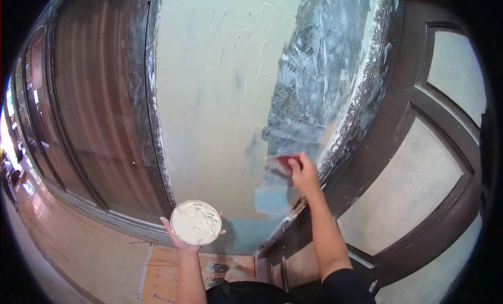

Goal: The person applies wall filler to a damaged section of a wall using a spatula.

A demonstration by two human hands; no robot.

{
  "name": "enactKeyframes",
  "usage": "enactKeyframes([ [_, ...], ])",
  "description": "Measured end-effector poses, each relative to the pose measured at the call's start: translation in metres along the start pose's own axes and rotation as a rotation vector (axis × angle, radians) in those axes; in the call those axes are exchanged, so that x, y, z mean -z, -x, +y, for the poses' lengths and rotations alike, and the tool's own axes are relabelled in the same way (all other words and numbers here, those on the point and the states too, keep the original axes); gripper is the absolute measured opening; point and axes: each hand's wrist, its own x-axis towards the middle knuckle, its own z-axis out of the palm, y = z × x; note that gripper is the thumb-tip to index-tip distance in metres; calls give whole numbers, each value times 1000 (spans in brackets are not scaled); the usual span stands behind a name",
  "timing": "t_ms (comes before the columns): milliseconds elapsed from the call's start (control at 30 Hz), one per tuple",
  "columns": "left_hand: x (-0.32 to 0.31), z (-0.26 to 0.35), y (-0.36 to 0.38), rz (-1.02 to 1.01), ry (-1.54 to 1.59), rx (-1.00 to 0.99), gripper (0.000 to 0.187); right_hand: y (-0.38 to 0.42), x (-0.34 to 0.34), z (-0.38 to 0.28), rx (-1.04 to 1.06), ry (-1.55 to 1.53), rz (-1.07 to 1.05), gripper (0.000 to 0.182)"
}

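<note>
My left hand [183, 245] supports a round bowl [173, 220] from below, with fingers around its sides. Thick off-white putty [195, 224] fills the bowl, its surface smeared and uneven. Higher up and to the right, my right hand [305, 175] grips a reddish putty scraper [285, 161], slightly blurred. The scraper's edge is at the wall panel [215, 94], by the border between its smooth pale coat and a rough grey-blue strip [319, 68] streaked with white. Just below the scraper is a light blue patch [272, 199].
A dark brown door with pale panels [403, 183] stands close on the right, past a worn, white-flecked frame edge [361, 89]. Brown glazed panels [91, 94] run along the left. Cardboard with handwriting [160, 275] lies on the tiled floor [99, 251] below.
</note>
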Motion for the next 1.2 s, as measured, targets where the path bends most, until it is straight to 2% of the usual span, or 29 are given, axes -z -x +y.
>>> enactKeyframes([
  [133, -9, -6, -1, 8, 120, 28, 109, -54, 14, -39, 70, 202, 53, 34],
  [200, -6, -8, -1, 0, 76, 27, 109, -71, 13, -43, 98, 255, 55, 40],
  [267, -9, -10, -1, -27, 48, 16, 111, -84, 6, -40, 229, 334, 108, 45],
  [333, -10, -9, -2, -40, -3, 17, 112, -93, 0, -35, 253, 366, 109, 46],
  [433, -7, -7, -4, -43, -32, 16, 112, -109, -7, -20, 518, 431, 182, 45],
  [567, -6, -7, -2, -23, 100, 19, 110, -119, -3, -19, 609, 448, 221, 43],
  [733, -3, -7, 1, -25, 11, -22, 107, -115, -5, -19, 669, 406, 188, 42],
  [800, -12, -7, 3, 73, 366, 10, 107, -120, -5, -14, 662, 444, 266, 41],
  [867, -1, -8, 2, 73, 318, -7, 107, -121, -5, -12, 608, 450, 332, 41],
  [933, 1, -8, 1, -4, 80, -3, 109, -117, -4, -14, 683, 397, 229, 42],
  [967, 2, -8, 0, -33, 77, 2, 111, -116, -8, -12, 767, 420, 219, 42],
  [1000, 3, -8, -1, -34, 72, 0, 111, -118, -8, -10, 767, 417, 222, 42],
  [1067, 4, -7, -4, -72, 63, 18, 113, -124, -4, -7, 701, 472, 290, 42],
  [1133, 2, -8, -5, -10, 39, 41, 110, -127, 1, -5, 647, 473, 329, 42],
  [1200, 6, -7, -9, -51, -38, 46, 112, -126, 4, -9, 731, 386, 220, 41],
])
